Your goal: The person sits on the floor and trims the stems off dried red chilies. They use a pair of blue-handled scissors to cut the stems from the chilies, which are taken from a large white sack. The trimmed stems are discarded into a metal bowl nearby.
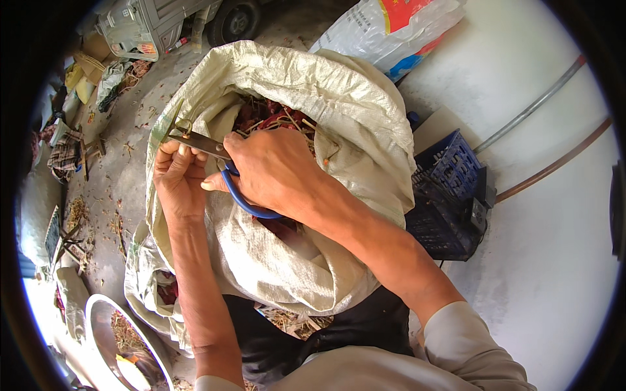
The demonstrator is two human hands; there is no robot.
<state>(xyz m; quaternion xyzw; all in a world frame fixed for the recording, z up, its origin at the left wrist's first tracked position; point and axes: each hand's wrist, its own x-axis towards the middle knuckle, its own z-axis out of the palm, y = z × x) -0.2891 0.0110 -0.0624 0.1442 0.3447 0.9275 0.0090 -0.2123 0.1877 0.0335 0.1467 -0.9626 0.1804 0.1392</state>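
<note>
My right hand [279,171] grips blue-handled scissors [244,203], whose dark blades point left over my left fingertips. The blades look parted. With thumb and fingers pinched together, my left hand [180,178] holds a small dried stem [185,128] at the blades; whatever lies inside the fingers is hidden. Both hands are above the mouth of a large cream woven plastic sack [357,93], rolled down at its rim. Inside it are dark red dried pods [266,115], which look like chilli peppers, with pale stalks among them. My forearms and right hand hide part of the sack's opening.
A smaller white woven sack [139,278] and a metal basin [93,317] stand at lower left. Blue plastic crates [447,168] are by the white wall at right. A printed plastic bag [371,36] stands behind the sack. Plant scraps litter the concrete floor [127,122]; a vehicle wheel [237,22] is beyond.
</note>
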